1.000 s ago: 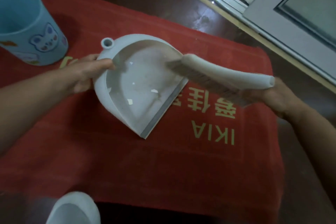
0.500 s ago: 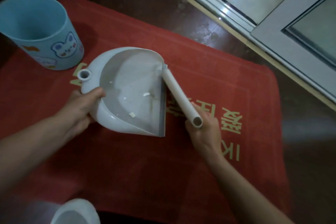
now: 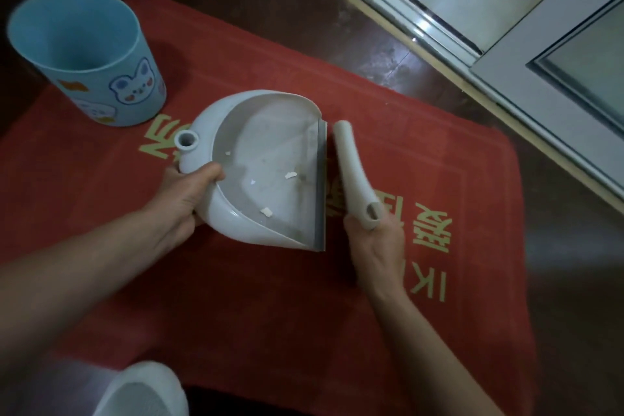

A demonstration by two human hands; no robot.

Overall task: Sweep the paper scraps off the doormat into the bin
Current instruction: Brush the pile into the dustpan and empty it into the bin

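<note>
The left hand grips the dustpan at its rear wall, thumb curled over the rim, just on the near side of the hollow handle stub. The right hand is wrapped round the open end of the brush, whose pale handle runs away from the palm alongside the pan's grey lip, just beside it. The bristles are not visible from here.

The paper scraps lie loose on the pan's floor, between the two hands and nearer the lip than the left thumb. They look very light and likely to slide or flutter, so the pan probably wants to be kept tipped back toward the left palm on the way over. The pan seems to be thin, stiff, smooth plastic, light enough for one hand. The rear wall looks like a sound hold, though the stub would likely give more control when pouring.

The bin, a blue open cylinder (with a bear printed on its side), stands upright beyond the left hand and to its outer side, on a far corner of the doormat.

The mat is red, napped and lettered in gold, spread under both forearms, and its pile could snag small scraps. Beyond the right hand lie a dark glossy floor and a pale door frame. A white slipper shows below the left forearm.
</note>
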